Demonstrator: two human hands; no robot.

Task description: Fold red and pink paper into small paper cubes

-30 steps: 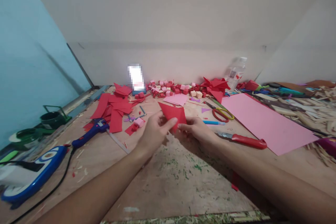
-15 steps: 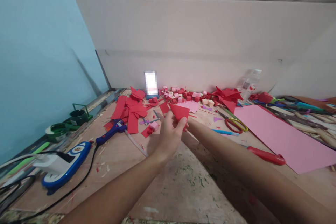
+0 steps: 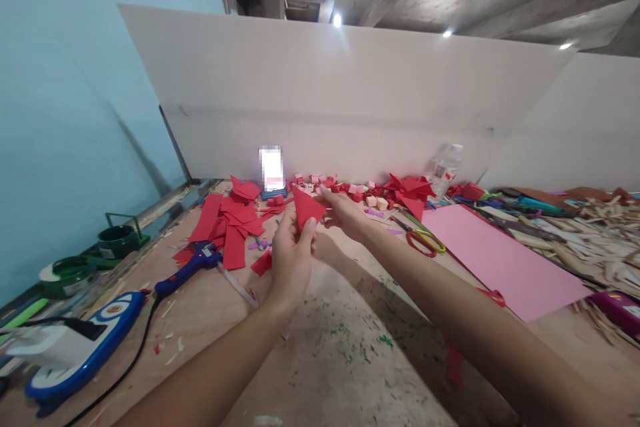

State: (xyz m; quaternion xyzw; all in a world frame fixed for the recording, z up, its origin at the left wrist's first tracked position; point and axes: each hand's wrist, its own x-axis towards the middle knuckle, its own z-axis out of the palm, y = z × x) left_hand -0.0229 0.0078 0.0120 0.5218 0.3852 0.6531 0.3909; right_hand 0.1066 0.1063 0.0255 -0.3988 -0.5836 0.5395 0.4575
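Here, left hand (image 3: 291, 253) holds red paper (image 3: 307, 209); right hand (image 3: 345, 213) beside it.

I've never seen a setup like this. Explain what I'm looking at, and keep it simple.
There is no robot here, only a person's two bare hands. The view comes from a camera worn on that person's head, looking forward and down along the arms.

The left hand holds a red paper triangle. The right hand is right beside it; whether it touches the paper is hard to tell.

On the worktable, a blue glue gun and red paper pieces lie to the left. Small cubes sit at the back. To the right are scissors and a large pink sheet.
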